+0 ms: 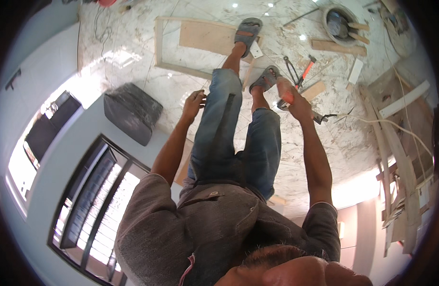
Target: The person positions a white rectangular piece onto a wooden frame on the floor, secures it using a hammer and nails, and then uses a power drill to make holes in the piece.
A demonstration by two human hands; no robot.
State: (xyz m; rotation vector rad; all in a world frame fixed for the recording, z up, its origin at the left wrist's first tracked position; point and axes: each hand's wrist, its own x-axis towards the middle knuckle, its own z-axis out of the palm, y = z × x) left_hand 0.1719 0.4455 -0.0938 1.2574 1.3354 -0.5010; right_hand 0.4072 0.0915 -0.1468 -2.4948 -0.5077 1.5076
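My right hand (301,106) is closed around a reddish object (285,90) held low in front of my right foot; its exact kind does not show clearly. Just below that hand, a dark corded tool (318,117) is partly hidden, with a pale cable (367,119) trailing to the right. Beside my left knee hangs my left hand (195,102), fingers loosely apart and holding nothing. A hammer (306,69) with an orange handle and dark pincers (291,69) lie on the floor beyond my right hand, near a short wooden block (314,90).
A wooden frame (158,43) with a brown panel (200,37) lies ahead. Far right stands a round bucket (328,34) beside a plank (338,47). Timber strips (396,157) are piled at right. A black, box-like object (133,114) sits at left near a window (100,205).
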